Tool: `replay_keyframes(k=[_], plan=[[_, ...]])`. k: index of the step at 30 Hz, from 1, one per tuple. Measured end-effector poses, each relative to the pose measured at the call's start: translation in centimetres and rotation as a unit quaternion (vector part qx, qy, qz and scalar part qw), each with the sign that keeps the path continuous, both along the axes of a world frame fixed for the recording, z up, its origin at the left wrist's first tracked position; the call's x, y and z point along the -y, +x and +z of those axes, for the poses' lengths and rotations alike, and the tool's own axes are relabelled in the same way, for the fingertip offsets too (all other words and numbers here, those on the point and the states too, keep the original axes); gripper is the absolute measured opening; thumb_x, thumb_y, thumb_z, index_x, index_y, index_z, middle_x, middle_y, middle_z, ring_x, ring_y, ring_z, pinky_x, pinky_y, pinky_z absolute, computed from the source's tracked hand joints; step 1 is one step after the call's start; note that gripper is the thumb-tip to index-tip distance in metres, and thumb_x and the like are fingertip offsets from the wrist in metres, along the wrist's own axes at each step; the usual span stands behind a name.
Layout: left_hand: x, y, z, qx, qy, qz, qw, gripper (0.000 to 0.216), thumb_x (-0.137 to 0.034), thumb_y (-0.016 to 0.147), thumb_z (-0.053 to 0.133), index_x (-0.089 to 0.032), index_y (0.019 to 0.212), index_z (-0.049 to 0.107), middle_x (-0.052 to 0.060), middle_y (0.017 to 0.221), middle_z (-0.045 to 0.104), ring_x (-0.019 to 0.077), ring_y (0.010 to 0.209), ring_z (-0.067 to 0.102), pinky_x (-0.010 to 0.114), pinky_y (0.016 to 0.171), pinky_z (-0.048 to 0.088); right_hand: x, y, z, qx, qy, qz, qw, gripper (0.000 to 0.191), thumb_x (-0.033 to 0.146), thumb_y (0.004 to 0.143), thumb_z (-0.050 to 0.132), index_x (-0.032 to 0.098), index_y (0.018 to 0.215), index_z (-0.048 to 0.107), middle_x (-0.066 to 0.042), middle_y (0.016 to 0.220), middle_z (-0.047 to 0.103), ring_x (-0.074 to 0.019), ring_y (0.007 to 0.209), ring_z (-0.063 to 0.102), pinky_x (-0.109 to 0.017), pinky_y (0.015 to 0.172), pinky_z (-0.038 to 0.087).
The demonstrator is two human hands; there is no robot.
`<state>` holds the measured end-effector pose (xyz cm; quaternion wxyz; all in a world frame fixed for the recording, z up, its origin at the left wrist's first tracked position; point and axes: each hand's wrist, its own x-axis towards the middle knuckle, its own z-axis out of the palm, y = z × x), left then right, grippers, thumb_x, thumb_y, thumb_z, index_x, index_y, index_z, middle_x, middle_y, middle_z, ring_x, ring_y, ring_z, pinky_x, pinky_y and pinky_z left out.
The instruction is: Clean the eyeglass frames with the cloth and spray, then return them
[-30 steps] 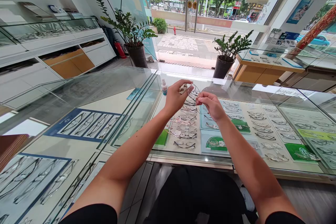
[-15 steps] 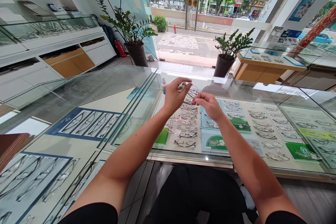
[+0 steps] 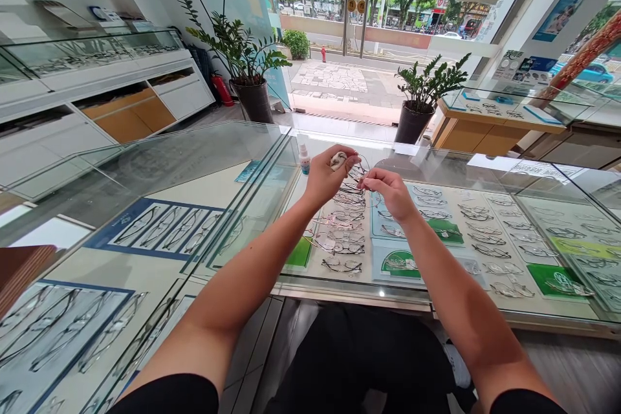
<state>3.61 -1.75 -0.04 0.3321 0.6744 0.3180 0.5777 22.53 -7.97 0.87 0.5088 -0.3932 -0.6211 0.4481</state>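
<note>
Above the glass counter, my left hand [image 3: 324,173] is closed, its fingers pinching a thin-rimmed pair of eyeglasses [image 3: 365,162]. A crumpled whitish cloth [image 3: 337,159] is tucked in the same hand. My right hand [image 3: 392,194] is closed too, thumb and fingertips gripping the near side of the eyeglasses. Fingers hide much of the frame, and its fine outline blends with the eyeglasses on display below. Just left of my left hand, a small spray bottle [image 3: 304,162] stands upright on the counter.
Rows of eyeglasses [image 3: 342,266] lie inside the glass display counter [image 3: 339,290]. More lie on a blue-edged tray [image 3: 130,252] at left. Beyond the counter stand two potted plants [image 3: 255,100] [image 3: 412,121] by the glass door. A brown folded-edge object [image 3: 22,272] sits at far left.
Both hands have shifted very slightly to the right with the eyeglasses, whose tilt has changed a little. Everything else looks the same.
</note>
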Motion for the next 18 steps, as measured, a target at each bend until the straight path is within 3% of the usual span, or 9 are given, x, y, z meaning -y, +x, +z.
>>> replay_keyframes(k=[7,11,18], plan=[[0.39,-0.17,0.47,-0.025,0.014,-0.022,0.999,0.031,-0.052,0.096,0.082,-0.024,0.109,0.079,0.007,0.109,0.085,0.0184,0.091,0.075,0.032,0.08,0.06,-0.19,0.0,-0.02,-0.014,0.019,-0.004,1.0,0.024,0.044,0.089,0.075,0.025,0.073,0.074,-0.006,0.099,0.076,-0.0259,0.107,0.065,-0.042,0.098,0.051],[0.69,-0.06,0.48,-0.031,0.012,-0.009,0.999,0.031,-0.053,0.099,0.079,-0.024,0.111,0.077,0.007,0.111,0.084,0.0171,0.087,0.072,0.032,0.077,0.058,-0.2,0.15,0.07,-0.025,0.028,-0.025,0.999,0.022,0.041,0.091,0.074,0.026,0.075,0.075,-0.006,0.108,0.075,-0.0252,0.109,0.064,-0.042,0.098,0.052],[0.91,0.01,0.6,-0.048,0.009,0.044,0.998,0.033,-0.056,0.099,0.077,-0.024,0.096,0.072,-0.002,0.075,0.066,0.0136,0.066,0.053,0.029,0.062,0.042,-0.14,0.27,0.31,-0.033,0.054,-0.082,0.995,0.021,0.039,0.092,0.072,0.026,0.077,0.076,-0.008,0.119,0.074,-0.0262,0.117,0.065,-0.046,0.106,0.053]])
